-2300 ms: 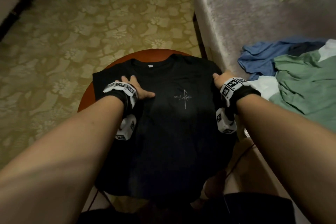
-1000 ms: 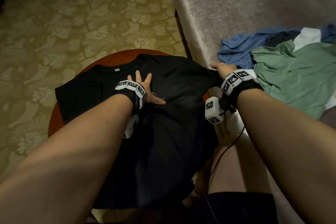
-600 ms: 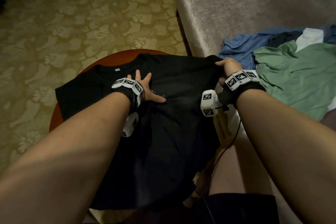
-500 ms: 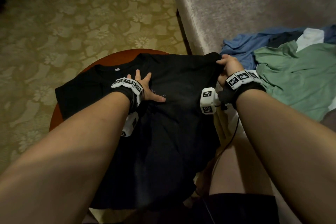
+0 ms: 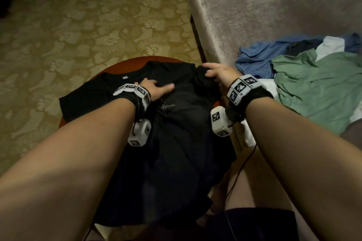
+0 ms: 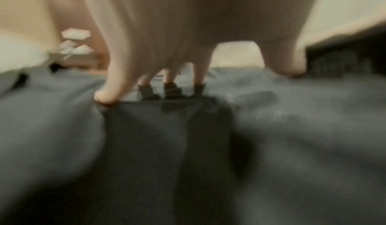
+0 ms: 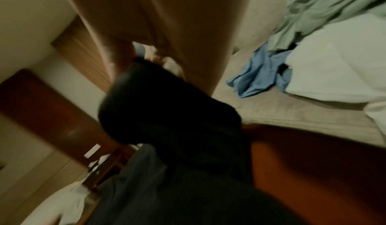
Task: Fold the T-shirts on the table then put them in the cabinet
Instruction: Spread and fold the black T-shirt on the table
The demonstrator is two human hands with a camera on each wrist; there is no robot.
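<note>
A black T-shirt (image 5: 176, 133) lies face up on a small round wooden table (image 5: 117, 66), its hem hanging over the near edge. My left hand (image 5: 156, 90) presses flat on the chest with straight fingers, just below the collar; the left wrist view shows the fingertips (image 6: 106, 94) on the dark cloth (image 6: 292, 146). My right hand (image 5: 217, 72) grips the shirt's right sleeve and shoulder and holds it lifted, folded inward over the body. In the right wrist view the bunched black cloth (image 7: 167, 113) hangs from that hand.
A grey sofa (image 5: 254, 15) stands close on the right, with a heap of green (image 5: 323, 84), blue (image 5: 260, 55) and white shirts on its seat. Patterned carpet (image 5: 78, 25) spreads to the left and beyond the table. My knees sit under the table's near edge.
My right hand took hold of the right sleeve at the table's edge and has carried it up and leftward over the shirt. The left hand stayed pressed on the chest.
</note>
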